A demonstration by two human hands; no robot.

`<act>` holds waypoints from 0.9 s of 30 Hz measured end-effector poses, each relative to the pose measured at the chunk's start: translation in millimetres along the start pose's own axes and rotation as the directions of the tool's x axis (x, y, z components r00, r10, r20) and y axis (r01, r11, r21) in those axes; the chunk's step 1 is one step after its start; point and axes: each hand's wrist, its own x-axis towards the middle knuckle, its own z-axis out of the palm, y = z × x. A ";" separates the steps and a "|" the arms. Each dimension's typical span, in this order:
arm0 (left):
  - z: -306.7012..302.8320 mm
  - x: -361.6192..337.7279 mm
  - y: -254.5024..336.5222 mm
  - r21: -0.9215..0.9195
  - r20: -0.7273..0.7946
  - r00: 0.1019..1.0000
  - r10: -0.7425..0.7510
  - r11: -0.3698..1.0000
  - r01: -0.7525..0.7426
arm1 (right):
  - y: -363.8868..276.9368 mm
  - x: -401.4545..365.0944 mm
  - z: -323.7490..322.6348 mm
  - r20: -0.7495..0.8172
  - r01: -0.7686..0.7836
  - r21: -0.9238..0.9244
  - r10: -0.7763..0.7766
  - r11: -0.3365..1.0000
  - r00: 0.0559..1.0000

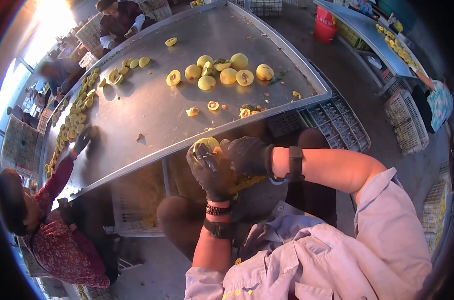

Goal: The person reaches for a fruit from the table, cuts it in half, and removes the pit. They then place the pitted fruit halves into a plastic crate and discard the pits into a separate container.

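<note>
My left hand [206,172], in a dark glove, holds a yellow peach [209,143] just off the table's near edge. My right hand [247,156], also gloved, is closed right beside it; whatever its curled fingers hold is hidden. On the metal table [187,35] in front of me lies a group of whole and cut yellow peaches [228,76], with a dark green leaf [279,76] at its right. Closer to the edge are a cut piece with a reddish centre [213,105], another piece [192,112] and small scraps.
A long row of peach halves [77,112] runs along the table's left side, where a co-worker's gloved hand [83,140] reaches in. Another person [119,22] works at the far edge. Crates [339,117] stand below the table, and a red bucket [325,25] stands beyond.
</note>
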 end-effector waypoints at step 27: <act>-9.0 7.5 -19.4 0.151 0.068 0.997 0.024 0.988 -0.034 | 24.1 20.0 40.3 -0.070 0.164 0.198 -0.153 0.966 0.986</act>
